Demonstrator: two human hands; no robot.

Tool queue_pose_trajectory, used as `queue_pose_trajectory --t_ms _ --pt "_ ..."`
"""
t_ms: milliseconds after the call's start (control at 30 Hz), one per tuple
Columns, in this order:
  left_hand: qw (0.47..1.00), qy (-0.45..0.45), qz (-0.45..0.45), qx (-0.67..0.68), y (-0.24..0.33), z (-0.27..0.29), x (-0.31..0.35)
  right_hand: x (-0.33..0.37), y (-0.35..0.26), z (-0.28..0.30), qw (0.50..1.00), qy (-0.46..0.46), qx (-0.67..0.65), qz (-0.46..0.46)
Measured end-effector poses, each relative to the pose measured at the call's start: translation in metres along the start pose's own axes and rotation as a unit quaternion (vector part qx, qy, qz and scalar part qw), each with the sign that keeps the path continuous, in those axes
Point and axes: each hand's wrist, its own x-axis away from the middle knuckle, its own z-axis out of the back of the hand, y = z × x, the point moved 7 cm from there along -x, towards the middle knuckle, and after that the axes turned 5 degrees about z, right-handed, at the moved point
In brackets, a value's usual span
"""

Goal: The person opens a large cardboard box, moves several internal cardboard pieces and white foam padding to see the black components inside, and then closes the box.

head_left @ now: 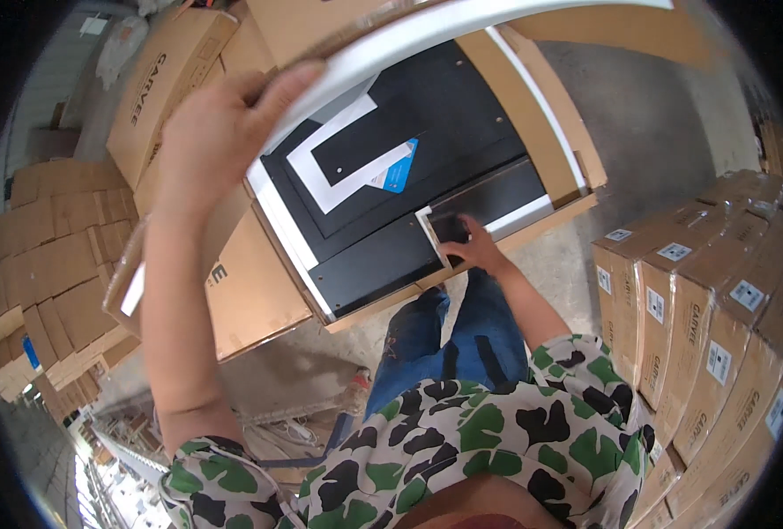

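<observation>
My left hand (pixel 206 132) is raised at the upper left, its fingers closed round the edge of a raised cardboard lid (pixel 603 26) with a white foam strip (pixel 444 31) along it. Below lies an open carton (pixel 462 273) with black panels (pixel 436 97) inside. My right hand (pixel 478 249) is at the carton's near side, thumb and fingers curved round a small dark rectangular piece (pixel 449 228) with a white edge; its exact kind is unclear. White paper sheets (pixel 321 181) and a blue card (pixel 399 170) lie on the panels.
Wrapped brown cartons (pixel 700 273) with white labels are stacked at the right. More cartons (pixel 175 88) stand at the upper left, and flattened cardboard (pixel 56 238) is piled at the far left. Grey concrete floor (pixel 647 106) shows beyond the open carton.
</observation>
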Motion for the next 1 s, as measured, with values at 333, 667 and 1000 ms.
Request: queue_pose_trajectory --t_ms 333,667,1000 --pt "0.995 -0.071 -0.036 -0.06 0.037 -0.064 0.091 0.176 0.007 0.026 0.872 0.106 -0.425 -0.22" --pt "0.986 -0.038 -0.142 -0.082 0.03 -0.2 0.181 0.232 0.012 0.106 0.805 0.314 -0.492 -0.107" --pt "0.974 0.104 -0.201 -0.008 0.02 -0.103 0.152 0.223 -0.271 0.125 0.879 0.324 0.074 0.342"
